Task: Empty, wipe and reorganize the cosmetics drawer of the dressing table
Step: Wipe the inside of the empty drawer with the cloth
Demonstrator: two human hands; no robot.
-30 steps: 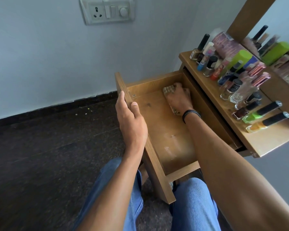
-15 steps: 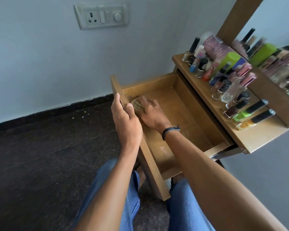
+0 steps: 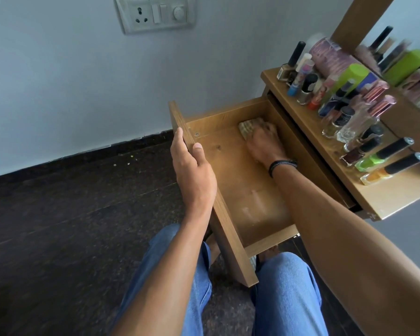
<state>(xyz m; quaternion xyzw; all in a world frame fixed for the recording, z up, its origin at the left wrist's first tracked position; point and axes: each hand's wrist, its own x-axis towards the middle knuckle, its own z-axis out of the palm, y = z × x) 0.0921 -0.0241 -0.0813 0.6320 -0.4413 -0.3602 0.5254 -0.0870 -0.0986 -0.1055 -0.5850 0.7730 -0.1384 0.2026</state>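
Fingers (image 3: 267, 129) of the right hand (image 3: 264, 146) press flat on the cloth (image 3: 246, 128); the drawer floor (image 3: 240, 187) stretches toward six o'clock; the left hand (image 3: 192, 170) grips the drawer front (image 3: 228, 238).

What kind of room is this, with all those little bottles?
Most likely a bedroom or dressing corner at home: a wooden dressing table with a pulled-out drawer, rows of nail polish and perfume bottles on top, and a mirror behind them.
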